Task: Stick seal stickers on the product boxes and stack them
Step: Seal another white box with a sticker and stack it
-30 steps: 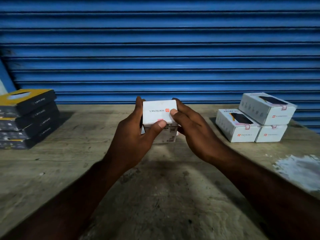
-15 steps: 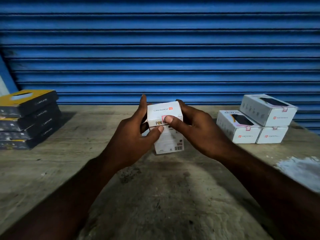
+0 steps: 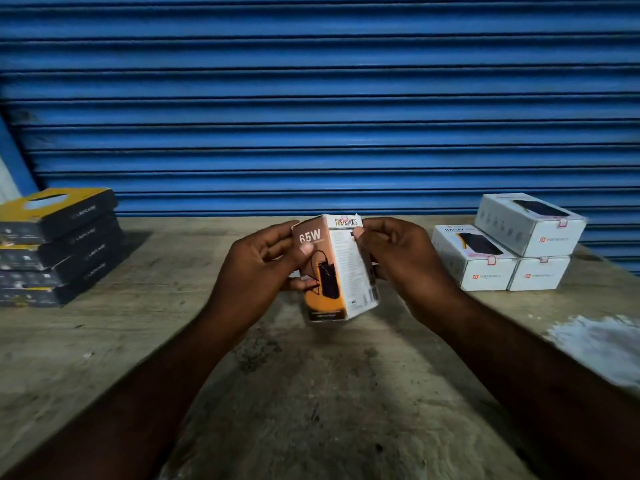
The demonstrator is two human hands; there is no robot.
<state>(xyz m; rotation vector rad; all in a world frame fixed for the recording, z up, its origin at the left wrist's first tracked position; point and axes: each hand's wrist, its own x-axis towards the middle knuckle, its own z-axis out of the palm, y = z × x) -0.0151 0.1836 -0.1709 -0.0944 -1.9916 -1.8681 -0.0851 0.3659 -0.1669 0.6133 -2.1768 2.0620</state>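
head view: a person is holding a small product box (image 3: 337, 271) upright in the air just above the bench (image 3: 311, 393), between both hands. the left hand (image 3: 256, 268) is wrapping around the brown and orange face marked 65w, its fingers (image 3: 306, 251) curling onto the front. the right hand (image 3: 398, 258) is pinching the top corner beside the printed flap, with its other fingers curled behind the white side. neither hand is slack, and both are closing on the same box.

the box is looking like light printed card: stiff along its edges, easy to dent on the broad faces, and perhaps a little slippery where glossy. the long side walls appear the safest place to grip, leaving the top flap free for a seal. a pinkish mark is showing at that flap, but it is too blurred to call a sticker.

on the right, three white boxes (image 3: 512, 251) are sitting stacked on the bench, with pink seals on their flaps. on the left, a pile of black and yellow boxes (image 3: 59, 247) is waiting in front of the blue shutter (image 3: 311, 98).
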